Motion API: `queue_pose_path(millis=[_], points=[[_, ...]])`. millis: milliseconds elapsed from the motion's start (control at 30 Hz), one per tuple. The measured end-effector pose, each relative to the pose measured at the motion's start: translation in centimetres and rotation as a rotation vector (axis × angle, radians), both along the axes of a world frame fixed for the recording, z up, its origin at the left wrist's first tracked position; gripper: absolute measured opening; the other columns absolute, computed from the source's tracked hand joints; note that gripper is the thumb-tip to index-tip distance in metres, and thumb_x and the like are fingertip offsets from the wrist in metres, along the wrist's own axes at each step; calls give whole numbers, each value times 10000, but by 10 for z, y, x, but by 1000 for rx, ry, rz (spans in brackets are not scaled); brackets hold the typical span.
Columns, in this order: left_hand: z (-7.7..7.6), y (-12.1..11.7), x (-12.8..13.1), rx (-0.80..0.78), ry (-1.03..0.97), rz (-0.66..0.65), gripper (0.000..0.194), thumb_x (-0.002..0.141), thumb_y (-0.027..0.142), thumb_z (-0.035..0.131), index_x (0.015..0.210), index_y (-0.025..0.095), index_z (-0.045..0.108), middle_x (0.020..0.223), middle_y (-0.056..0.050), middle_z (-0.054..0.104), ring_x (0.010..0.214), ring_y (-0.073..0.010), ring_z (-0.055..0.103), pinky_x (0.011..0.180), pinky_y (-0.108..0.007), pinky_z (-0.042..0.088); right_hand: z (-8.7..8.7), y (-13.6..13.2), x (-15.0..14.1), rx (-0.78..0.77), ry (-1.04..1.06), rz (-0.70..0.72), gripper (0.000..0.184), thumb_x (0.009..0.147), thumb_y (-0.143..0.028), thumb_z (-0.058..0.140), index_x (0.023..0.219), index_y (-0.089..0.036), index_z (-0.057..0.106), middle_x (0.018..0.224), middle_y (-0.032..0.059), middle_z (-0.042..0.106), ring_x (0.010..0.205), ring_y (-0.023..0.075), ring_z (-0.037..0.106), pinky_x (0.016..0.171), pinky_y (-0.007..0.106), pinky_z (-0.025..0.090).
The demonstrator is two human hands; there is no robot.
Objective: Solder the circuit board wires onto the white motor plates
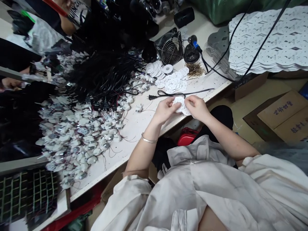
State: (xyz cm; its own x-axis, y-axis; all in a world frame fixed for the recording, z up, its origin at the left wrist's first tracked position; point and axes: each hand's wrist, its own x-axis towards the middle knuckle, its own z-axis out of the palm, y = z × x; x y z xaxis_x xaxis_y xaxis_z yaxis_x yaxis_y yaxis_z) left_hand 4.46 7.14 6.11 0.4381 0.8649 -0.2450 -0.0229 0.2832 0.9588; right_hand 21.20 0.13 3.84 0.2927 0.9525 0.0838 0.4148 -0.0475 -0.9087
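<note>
Logged from my station: one white scalloped circuit-board piece (182,106), pinched between left grip (165,110) and right grip (197,108), both closed on it, above the pale bench (136,133).

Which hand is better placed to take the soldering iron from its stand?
Right, probably. The right hand sits nearer the soldering iron than the left hand does. Both hands hold the white scalloped circuit board, so the right would likely need to let go first.

Matt white circuit board (181,105), seemingly metal, glossy black plastic cables (106,75), creased pale cloth smock (192,189)
</note>
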Motion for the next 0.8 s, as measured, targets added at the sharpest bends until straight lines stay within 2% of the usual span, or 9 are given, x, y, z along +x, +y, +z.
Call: queue_pose_path(millis=[67,133,200,300,400,533,600,667,800], points=[[-3,-19,-2,-16,-32,-11,547,559,481,981,912,129,756,785,-42,759,652,-158,687,585,-256,606,5,1,6,50,-67,-10,273,833,-374,631,1041,-219,712,1043,65,722,943,219,663,898,397,530],[-1,-23,-5,1,-69,70,537,557,509,975,896,147,767,798,-40,767,653,-150,687,578,-248,611,9,2,16,71,-54,-91,445,764,-478,746,1129,-229,692,1082,65,713,934,216,663,855,398,562],[2,-21,-9,16,-106,147,514,567,487,976,907,159,774,808,-38,772,660,-147,696,570,-234,612,11,2,25,19,111,-95,504,705,-634,780,962,-207,708,900,50,714,796,189,654,717,354,578],[5,-19,-13,-51,-174,170,452,584,407,981,892,153,770,788,-35,768,634,-138,695,543,-211,606,13,-4,25,-80,543,43,590,672,-778,736,689,-196,638,578,7,619,504,139,570,460,296,498],[7,-25,-10,-200,-260,141,300,672,292,935,854,139,751,767,-27,751,605,-119,682,537,-190,601,13,-10,10,-66,843,70,599,580,-753,824,658,-199,610,501,-28,581,384,112,509,336,262,402],[6,-34,2,-418,-374,204,49,895,186,734,873,153,704,818,-7,738,609,-71,657,544,-131,552,9,-6,-7,-58,1083,48,627,594,-787,787,708,-203,589,536,-55,560,405,61,460,332,206,351],[3,-34,5,-452,-360,257,59,915,174,705,863,152,688,825,-4,729,614,-63,642,549,-126,533,5,-2,-7,-85,1041,33,646,601,-816,752,731,-206,584,557,-58,549,429,62,447,357,218,358],[-2,-34,4,-350,-253,296,88,862,183,766,845,147,688,805,-7,719,622,-82,635,553,-155,533,-1,1,-2,-85,806,18,638,601,-809,751,705,-202,583,552,-55,523,468,74,445,405,237,369],[-7,-35,-1,205,98,435,132,794,187,835,794,176,703,668,36,623,672,-100,602,647,-174,516,-9,3,5,23,223,-106,566,714,-712,726,579,-207,508,522,-48,429,573,90,420,550,255,400]])
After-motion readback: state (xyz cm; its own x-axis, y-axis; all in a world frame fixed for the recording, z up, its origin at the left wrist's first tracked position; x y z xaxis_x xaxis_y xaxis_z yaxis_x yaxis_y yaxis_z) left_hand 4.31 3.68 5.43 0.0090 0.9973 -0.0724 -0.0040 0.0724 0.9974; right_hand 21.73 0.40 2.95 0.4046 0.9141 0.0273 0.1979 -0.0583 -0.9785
